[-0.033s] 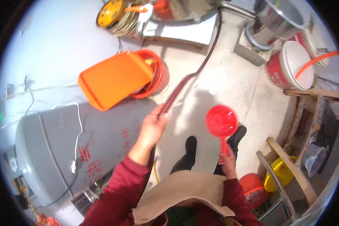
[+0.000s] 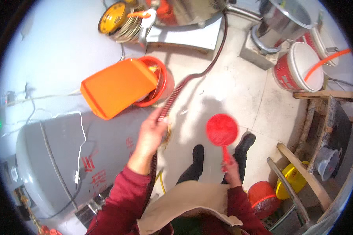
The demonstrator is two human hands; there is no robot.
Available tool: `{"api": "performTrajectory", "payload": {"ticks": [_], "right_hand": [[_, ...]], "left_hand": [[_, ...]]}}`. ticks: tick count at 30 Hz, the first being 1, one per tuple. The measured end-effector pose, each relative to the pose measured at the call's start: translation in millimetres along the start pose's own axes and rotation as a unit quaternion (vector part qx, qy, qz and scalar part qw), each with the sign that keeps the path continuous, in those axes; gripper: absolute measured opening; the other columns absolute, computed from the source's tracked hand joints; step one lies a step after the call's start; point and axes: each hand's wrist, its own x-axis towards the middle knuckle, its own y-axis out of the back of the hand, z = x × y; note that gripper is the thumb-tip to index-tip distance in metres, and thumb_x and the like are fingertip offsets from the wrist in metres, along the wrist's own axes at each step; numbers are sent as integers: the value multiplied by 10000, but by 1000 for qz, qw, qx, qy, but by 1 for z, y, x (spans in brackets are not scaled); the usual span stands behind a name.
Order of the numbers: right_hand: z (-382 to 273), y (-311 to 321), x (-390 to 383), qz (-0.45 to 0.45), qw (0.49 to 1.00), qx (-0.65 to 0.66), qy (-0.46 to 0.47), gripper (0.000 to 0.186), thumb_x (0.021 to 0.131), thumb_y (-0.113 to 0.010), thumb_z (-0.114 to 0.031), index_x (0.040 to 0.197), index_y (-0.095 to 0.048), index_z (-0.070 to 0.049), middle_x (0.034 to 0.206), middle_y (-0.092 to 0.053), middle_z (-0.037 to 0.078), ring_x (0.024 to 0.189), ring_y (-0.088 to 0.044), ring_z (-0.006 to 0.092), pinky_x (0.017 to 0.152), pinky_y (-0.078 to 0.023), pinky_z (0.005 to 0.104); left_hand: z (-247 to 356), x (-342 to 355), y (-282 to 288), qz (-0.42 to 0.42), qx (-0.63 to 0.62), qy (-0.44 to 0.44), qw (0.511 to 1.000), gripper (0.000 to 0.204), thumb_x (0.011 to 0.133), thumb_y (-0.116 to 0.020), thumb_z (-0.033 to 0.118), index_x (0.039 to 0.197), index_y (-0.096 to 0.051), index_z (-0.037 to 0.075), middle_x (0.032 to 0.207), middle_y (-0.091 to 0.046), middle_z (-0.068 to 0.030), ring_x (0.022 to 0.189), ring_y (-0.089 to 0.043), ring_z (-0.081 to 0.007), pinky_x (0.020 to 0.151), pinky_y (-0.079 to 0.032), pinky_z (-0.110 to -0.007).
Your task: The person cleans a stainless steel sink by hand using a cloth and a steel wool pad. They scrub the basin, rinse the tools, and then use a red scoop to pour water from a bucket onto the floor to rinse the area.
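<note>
A dark red ribbed hose (image 2: 178,91) passes through my left hand (image 2: 151,131), whose fingers are wrapped round it. From there it curves up across the floor towards the large steel vessel (image 2: 184,15); its other part hangs down along my left forearm. My right hand (image 2: 232,170) grips the handle of a red plastic dipper (image 2: 222,130), holding its round bowl over the floor just ahead of my feet. What the bowl contains, if anything, I cannot tell.
An orange tray (image 2: 119,87) lies across a red bucket (image 2: 166,84) at the left, beside a grey tank (image 2: 59,152). White-and-red pails (image 2: 302,68) stand at the far right. Nearer are a wooden frame (image 2: 304,176), a yellow basin (image 2: 289,181) and a red container (image 2: 264,199).
My right hand has moved slightly left and nearer with the dipper. My left hand, still round the hose, has shifted a little left. The view has tilted slightly.
</note>
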Motion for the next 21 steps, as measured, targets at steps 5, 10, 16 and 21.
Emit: {"api": "performTrajectory", "payload": {"ticks": [5, 10, 16, 21], "right_hand": [[86, -87, 39, -141, 957, 203, -150, 426, 793, -591, -24, 1205, -499, -79, 789, -580, 57, 568, -534, 143, 493, -460, 260], [81, -170, 179, -127, 985, 100, 58, 137, 771, -618, -76, 902, -586, -52, 754, -560, 45, 583, -540, 160, 460, -445, 252], [-13, -174, 274, -29, 987, 151, -50, 157, 775, -547, -47, 926, -555, -91, 658, -517, 44, 513, -513, 154, 428, -443, 273], [-65, -114, 236, 30, 995, 90, 19, 436, 806, -529, -46, 1223, -429, -122, 694, -519, 51, 480, -487, 144, 413, -424, 276]], "left_hand": [[70, -5, 42, 74, -87, -150, 982, 403, 880, -546, 130, 1254, -489, -9, 723, -464, 37, 592, -403, -52, 534, -350, -190], [78, -14, 54, 126, -87, -161, 975, 427, 881, -554, 185, 1236, -482, -42, 667, -438, 19, 581, -391, -59, 530, -313, -189], [71, -17, 68, 156, -88, -164, 970, 454, 878, -569, 208, 1242, -474, -45, 658, -438, 14, 569, -392, -59, 511, -303, -189], [67, -14, 73, 138, -97, -154, 974, 460, 877, -575, 211, 1243, -473, -48, 671, -446, 9, 572, -397, -60, 507, -312, -185]]}}
